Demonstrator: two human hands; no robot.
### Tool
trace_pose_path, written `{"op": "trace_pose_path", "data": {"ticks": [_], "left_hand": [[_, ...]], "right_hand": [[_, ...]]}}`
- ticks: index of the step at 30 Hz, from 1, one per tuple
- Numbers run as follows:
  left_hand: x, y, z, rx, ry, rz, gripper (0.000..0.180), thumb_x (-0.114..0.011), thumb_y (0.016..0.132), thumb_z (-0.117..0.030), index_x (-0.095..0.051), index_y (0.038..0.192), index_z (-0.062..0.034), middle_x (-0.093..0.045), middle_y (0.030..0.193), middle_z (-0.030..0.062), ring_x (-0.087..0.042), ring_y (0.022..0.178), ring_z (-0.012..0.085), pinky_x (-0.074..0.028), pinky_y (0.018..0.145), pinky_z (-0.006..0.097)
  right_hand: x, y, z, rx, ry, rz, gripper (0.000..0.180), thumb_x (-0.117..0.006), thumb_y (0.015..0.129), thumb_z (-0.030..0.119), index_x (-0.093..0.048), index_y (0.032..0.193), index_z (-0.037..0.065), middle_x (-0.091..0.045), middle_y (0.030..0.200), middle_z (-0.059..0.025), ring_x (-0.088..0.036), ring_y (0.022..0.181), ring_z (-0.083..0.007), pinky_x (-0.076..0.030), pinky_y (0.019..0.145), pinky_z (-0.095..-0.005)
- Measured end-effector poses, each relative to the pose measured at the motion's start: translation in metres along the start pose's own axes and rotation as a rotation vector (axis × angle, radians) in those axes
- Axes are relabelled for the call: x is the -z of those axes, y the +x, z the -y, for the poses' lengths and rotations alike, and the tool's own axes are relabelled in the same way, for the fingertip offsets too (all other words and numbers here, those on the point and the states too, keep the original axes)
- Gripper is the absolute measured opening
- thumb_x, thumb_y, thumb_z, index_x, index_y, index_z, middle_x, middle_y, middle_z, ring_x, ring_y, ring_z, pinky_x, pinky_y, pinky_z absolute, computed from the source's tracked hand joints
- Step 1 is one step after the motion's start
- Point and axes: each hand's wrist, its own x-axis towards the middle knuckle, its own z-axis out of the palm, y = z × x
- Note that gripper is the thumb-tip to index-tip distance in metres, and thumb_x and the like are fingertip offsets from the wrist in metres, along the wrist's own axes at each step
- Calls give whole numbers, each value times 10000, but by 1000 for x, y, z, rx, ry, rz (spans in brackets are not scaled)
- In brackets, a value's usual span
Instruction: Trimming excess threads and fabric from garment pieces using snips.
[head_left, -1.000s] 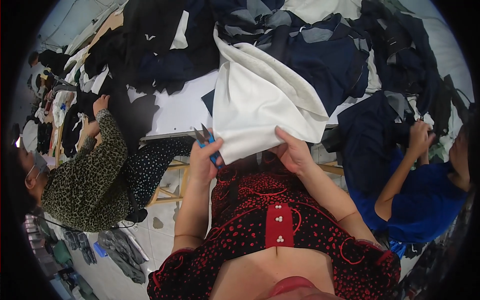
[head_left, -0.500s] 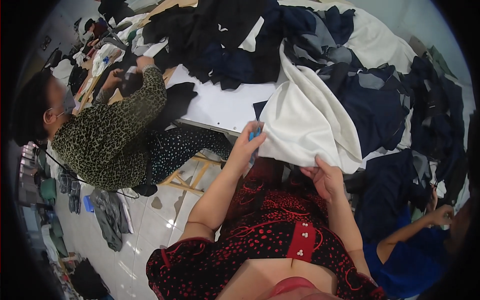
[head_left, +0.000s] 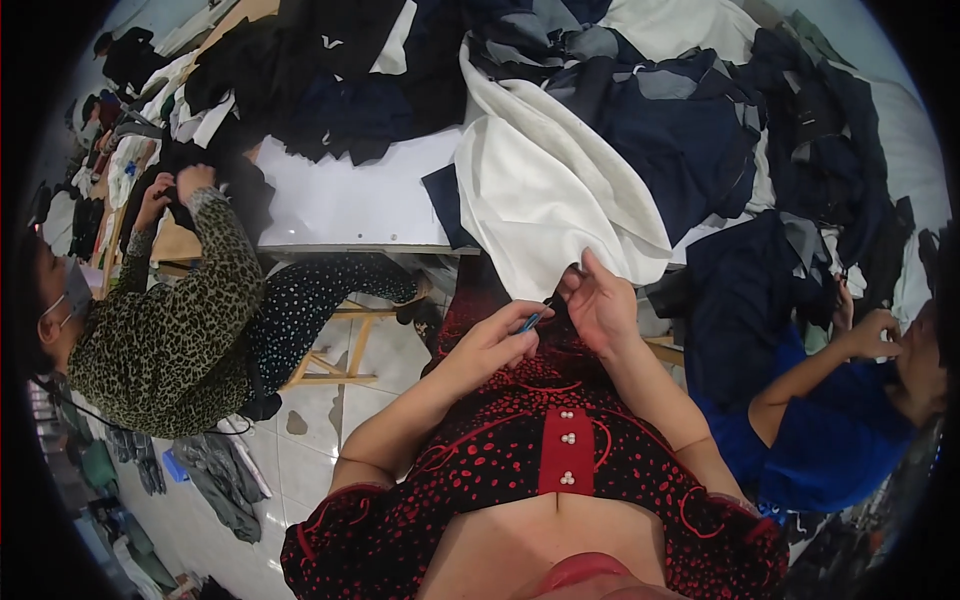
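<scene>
A large white cloth (head_left: 535, 195) lies over the table's front edge, its near hem hanging towards me. My left hand (head_left: 490, 343) is closed around small blue-handled thread snips (head_left: 531, 322) at the lowest corner of the hem; the fingers hide most of the tool. My right hand (head_left: 602, 300) pinches the hem a little further right, palm turned up, thumb on top. The two hands are close together in front of my body. A dark navy cloth piece (head_left: 447, 205) sticks out from under the white cloth on its left.
The white tabletop (head_left: 350, 205) bears heaps of black garments (head_left: 300, 65) and navy garments (head_left: 685, 150). At left a person in a leopard-print top (head_left: 165, 325) sits handling dark cloth. Another in blue (head_left: 820, 430) works at right. A wooden stool (head_left: 340, 350) stands left of me.
The view has shifted, so the scene sits further left. My left hand has come down and nearer to my right hand, along the hem. The right hand has turned palm up at the hem.
</scene>
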Motion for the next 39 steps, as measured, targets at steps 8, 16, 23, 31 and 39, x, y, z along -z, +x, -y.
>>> {"op": "trace_pose_path", "data": {"ticks": [8, 16, 23, 31, 39], "left_hand": [[-23, 2, 4, 120, -381, 85, 366, -485, 875, -275, -415, 1152, -45, -491, 754, 28, -473, 571, 77, -369, 499, 183], [-14, 1, 15, -48, -367, -74, 412, -418, 906, -285, -354, 1224, -31, -502, 809, 106, -406, 524, 99, -331, 481, 193], [-3, 0, 9, -105, -552, -118, 444, -365, 922, -317, -328, 1257, -27, -507, 817, 137, -411, 515, 129, -336, 475, 221], [-6, 0, 7, -73, -453, -114, 420, -429, 900, -232, -332, 1236, 1, -522, 865, 138, -463, 554, 127, -365, 499, 206], [-3, 0, 2, -136, -488, -194, 324, -463, 878, -169, -390, 1134, 15, -540, 863, 151, -451, 503, 112, -349, 428, 189]], "right_hand": [[11, -11, -17, -9, -166, -40, 429, -436, 927, 319, -430, 1180, -27, -520, 1133, -91, -526, 975, -174, -395, 867, -332], [21, -19, -23, 247, -789, 213, 428, -396, 945, 294, -431, 1221, -31, -470, 1217, -96, -411, 1134, -167, -296, 966, -280], [12, -18, -22, 492, -1119, 326, 357, -418, 930, 179, -433, 1212, -40, -498, 1171, -147, -452, 1096, -250, -305, 957, -318], [0, -16, -21, 510, -1113, 316, 307, -418, 928, 164, -463, 1158, -34, -544, 1050, -134, -502, 992, -242, -365, 888, -320], [5, -12, -28, 436, -1089, 337, 254, -395, 927, 184, -526, 1028, -10, -561, 837, -64, -522, 814, -171, -409, 792, -302]]}}
